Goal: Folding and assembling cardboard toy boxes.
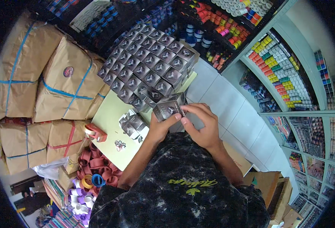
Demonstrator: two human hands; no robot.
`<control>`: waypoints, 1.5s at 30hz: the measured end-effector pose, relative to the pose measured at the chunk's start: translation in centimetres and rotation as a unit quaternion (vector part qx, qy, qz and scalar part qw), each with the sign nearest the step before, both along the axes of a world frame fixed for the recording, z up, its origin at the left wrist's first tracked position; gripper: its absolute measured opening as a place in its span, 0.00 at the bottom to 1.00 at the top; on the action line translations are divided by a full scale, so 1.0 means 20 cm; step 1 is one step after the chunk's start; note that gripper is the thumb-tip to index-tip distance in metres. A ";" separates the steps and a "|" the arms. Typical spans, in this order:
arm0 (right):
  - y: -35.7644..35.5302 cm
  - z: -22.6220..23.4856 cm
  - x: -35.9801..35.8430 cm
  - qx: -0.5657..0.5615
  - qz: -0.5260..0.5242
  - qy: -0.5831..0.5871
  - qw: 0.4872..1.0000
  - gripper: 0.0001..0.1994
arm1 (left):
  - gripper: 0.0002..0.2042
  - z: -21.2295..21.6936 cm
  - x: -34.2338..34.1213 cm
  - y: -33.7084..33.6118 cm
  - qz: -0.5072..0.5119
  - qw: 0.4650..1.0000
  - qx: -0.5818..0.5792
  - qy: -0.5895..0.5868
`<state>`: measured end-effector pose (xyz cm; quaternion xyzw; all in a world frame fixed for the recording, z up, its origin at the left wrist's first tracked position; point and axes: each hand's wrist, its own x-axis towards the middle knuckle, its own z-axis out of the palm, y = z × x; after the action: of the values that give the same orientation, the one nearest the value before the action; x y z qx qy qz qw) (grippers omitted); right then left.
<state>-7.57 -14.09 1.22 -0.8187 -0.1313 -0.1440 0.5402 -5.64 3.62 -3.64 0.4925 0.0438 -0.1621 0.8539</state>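
A small dark grey box (168, 109) with a round emblem on its face is held up in front of my chest, flaps standing open on its far side. My left hand (161, 126) is closed round its near left part, thumb on the front. At its right edge, my right hand (204, 125) pinches with thumb and index finger. Just beyond stands a big block of matching boxes (140, 68), stacked in rows on the pale yellow table (112, 110). Nearer on the table lie a shiny silver-and-black pack (133, 123) and a little heap of small stickers or tags (120, 145).
A red tape dispenser (96, 133) sits at the table's left edge. Brown paper parcels (64, 76) are piled at the left, above loose tape cores (95, 163). Shelves of coloured spools (277, 72) line the right. Cardboard boxes (266, 186) stand at lower right.
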 end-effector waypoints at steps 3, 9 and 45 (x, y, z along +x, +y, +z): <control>-0.01 0.01 0.02 0.039 -0.009 0.040 0.998 0.15 | 0.19 -0.01 0.03 0.01 -0.008 1.000 0.008 -0.008; 0.00 -0.02 0.09 0.188 -0.052 0.079 0.978 0.13 | 0.20 -0.01 0.08 -0.03 0.009 1.000 -0.006 -0.023; -0.05 -0.05 0.29 0.181 0.023 0.137 0.974 0.14 | 0.20 0.06 0.22 -0.02 0.032 0.997 -0.050 -0.041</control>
<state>-1.82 -15.16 0.16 -0.7161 -0.0465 -0.0394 0.6954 -1.21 3.19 -2.34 0.4534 0.0164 -0.1162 0.8835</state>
